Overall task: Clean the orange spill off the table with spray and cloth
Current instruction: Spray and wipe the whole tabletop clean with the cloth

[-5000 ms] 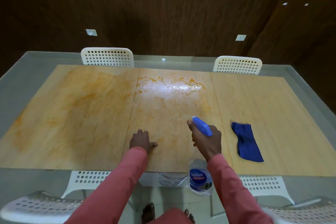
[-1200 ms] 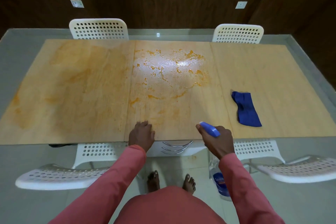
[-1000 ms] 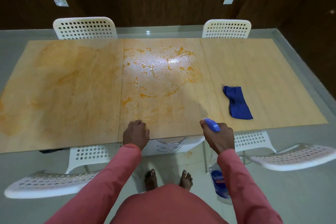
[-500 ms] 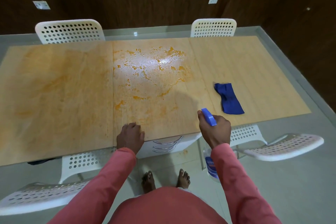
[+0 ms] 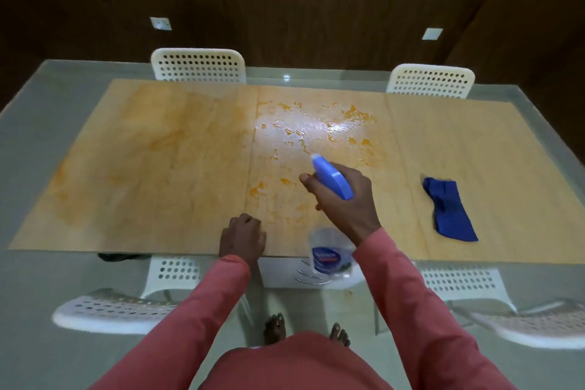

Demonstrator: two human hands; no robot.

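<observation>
An orange spill (image 5: 313, 142) lies wet and glossy across the middle panel of the wooden table (image 5: 158, 168), with paler orange smears on the left panel. My right hand (image 5: 345, 203) grips a spray bottle (image 5: 330, 255) with a blue trigger head, held over the near part of the spill, nozzle pointing away from me. My left hand (image 5: 242, 239) rests on the table's near edge with the fingers curled and nothing in it. A dark blue cloth (image 5: 449, 210) lies crumpled on the right panel, apart from both hands.
The wood panels sit on a glass tabletop (image 5: 47, 279). White perforated chairs stand at the far side (image 5: 198, 65), (image 5: 430, 81) and at the near side (image 5: 117, 310), (image 5: 522, 326). My bare feet show below the glass.
My right hand has carried the spray bottle from off the table's near edge forward over the spill. The left hand stays at the edge. The cloth has not moved.
</observation>
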